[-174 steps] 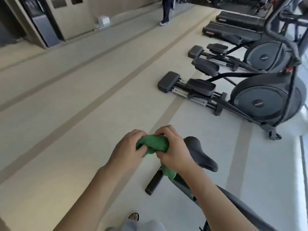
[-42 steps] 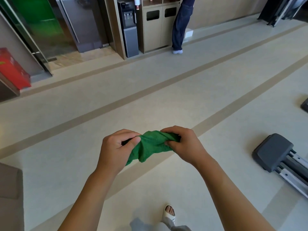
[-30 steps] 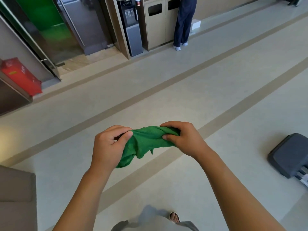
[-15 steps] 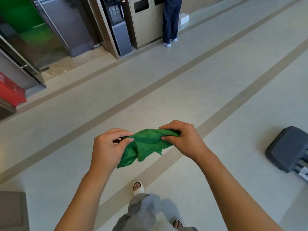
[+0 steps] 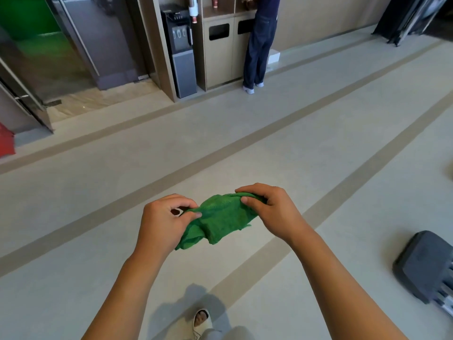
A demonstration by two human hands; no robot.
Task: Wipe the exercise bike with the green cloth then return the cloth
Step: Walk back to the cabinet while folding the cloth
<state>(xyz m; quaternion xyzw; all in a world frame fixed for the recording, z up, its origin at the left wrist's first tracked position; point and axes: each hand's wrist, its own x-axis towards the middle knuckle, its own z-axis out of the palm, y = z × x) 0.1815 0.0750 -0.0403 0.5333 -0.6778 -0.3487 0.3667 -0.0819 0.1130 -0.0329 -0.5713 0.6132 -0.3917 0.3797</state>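
Closer now, green cloth [image 5: 221, 218] pinched between left hand [image 5: 164, 222] and right hand [image 5: 274, 212], apparently bunched.

Green cloth [image 5: 221, 218] was bunched and crumpled, held mid-air above the floor, top edge stretched roughly level, loose folds sagging at its lower left.

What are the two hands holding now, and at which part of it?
Both hold the green cloth: the left hand pinches its left end, the right hand pinches its upper right edge. The middle hangs bunched between them.
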